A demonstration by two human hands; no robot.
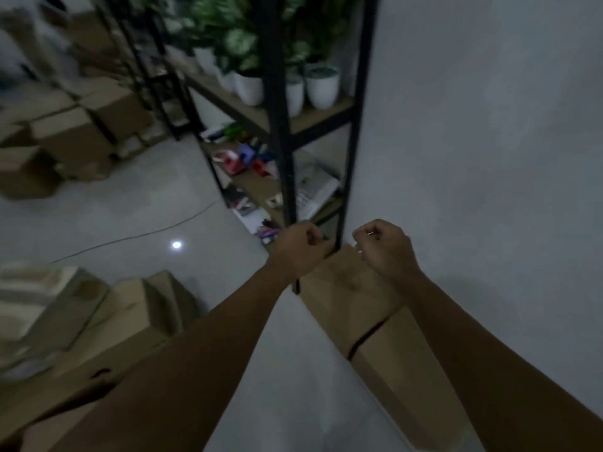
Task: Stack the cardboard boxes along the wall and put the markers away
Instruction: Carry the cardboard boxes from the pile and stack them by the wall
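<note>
Flat cardboard boxes (365, 308) lie in a row along the white wall at the right, ending at the foot of a black shelf. My left hand (298, 246) hovers over the far end of that row, fingers curled closed near the shelf post; a small dark item may be in it, too blurred to tell. My right hand (385, 247) is beside it, also curled, with nothing visible inside. More cardboard boxes (107, 324) sit at the lower left on the floor. Small colourful items, perhaps markers (269, 233), lie on the bottom shelf board.
A black metal shelf (280, 132) holds white plant pots (321, 88) and coloured clutter on lower boards. A pile of cardboard boxes (71, 132) stands at the far left. A thin cable (137, 236) runs across the grey tiled floor.
</note>
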